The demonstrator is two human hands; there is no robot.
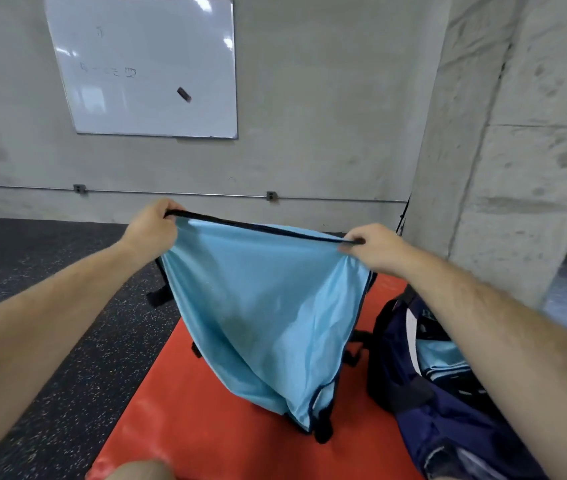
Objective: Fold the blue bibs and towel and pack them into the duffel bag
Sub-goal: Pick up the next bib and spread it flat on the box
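A light blue bib (264, 306) with dark trim hangs in the air in front of me, stretched along its top edge. My left hand (152, 225) pinches the left end of that dark edge, and my right hand (374, 245) pinches the right end. The bib's lower corner droops down to the red mat (206, 420). At the right lies the navy duffel bag (448, 403), open, with light blue fabric (439, 358) folded inside it. Black straps show behind the hanging bib.
The red mat lies on a dark speckled floor (50, 341). A concrete wall with a whiteboard (143, 64) stands ahead, and a concrete pillar (517, 150) rises at the right. My knee (140, 471) shows at the bottom edge.
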